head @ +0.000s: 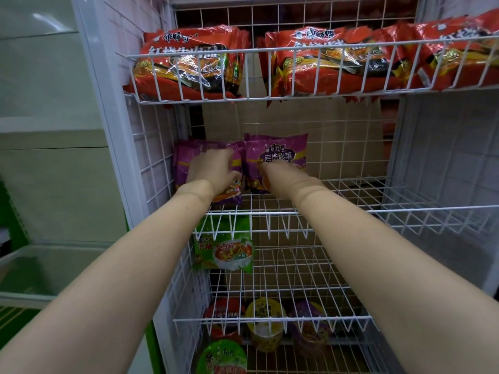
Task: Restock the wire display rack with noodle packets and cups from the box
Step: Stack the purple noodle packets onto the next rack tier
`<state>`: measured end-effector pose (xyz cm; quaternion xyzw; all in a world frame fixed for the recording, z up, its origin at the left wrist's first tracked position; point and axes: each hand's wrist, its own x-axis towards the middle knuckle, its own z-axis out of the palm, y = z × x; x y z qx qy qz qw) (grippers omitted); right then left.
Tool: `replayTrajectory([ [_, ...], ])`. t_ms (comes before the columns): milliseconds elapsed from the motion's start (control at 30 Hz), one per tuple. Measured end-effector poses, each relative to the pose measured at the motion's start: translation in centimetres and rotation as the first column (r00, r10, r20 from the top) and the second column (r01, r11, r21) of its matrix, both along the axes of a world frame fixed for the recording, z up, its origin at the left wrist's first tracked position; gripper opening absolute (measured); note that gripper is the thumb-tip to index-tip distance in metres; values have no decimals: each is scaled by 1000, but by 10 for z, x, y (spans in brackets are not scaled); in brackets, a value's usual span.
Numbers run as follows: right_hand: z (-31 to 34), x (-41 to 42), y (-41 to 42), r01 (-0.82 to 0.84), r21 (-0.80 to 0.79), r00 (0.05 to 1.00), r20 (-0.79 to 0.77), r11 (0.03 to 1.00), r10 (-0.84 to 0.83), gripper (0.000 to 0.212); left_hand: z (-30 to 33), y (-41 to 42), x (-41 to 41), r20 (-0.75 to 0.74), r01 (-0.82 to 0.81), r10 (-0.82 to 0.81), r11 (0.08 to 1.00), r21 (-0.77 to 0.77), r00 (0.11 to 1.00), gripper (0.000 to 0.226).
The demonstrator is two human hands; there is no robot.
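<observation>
The white wire display rack fills the view. At the left of its middle shelf stand purple noodle packets. My left hand lies on the front of the left purple stack, fingers pointing up and fairly straight. My right hand holds the lower edge of an upright purple packet just to the right of that stack, fingers curled at its front. The right half of this shelf holds nothing. The box is not in view.
Red noodle packets and more red packets fill the top shelf. A green packet stands on the shelf below my hands. Several noodle cups, among them a yellow cup, sit on the lowest shelf. A white cabinet stands at the left.
</observation>
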<state>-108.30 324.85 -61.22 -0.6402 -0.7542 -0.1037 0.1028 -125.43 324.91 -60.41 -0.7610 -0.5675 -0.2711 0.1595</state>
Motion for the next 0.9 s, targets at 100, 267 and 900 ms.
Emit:
replayTrajectory([
  [100, -1, 1, 0, 6, -1, 1000, 3, 1000, -6, 39, -4, 0, 6, -139, -7, 0, 998, -55, 990, 30],
  [267, 0, 5, -7, -8, -3, 1000, -9, 1000, 8, 27, -4, 2, 9, -153, -35, 22, 996, -83, 988, 24],
  [900, -19, -6, -15, -246, -170, 965, -134, 954, 225, 27, -12, -25, 43, -411, -202, 46, 917, -344, 910, 13],
])
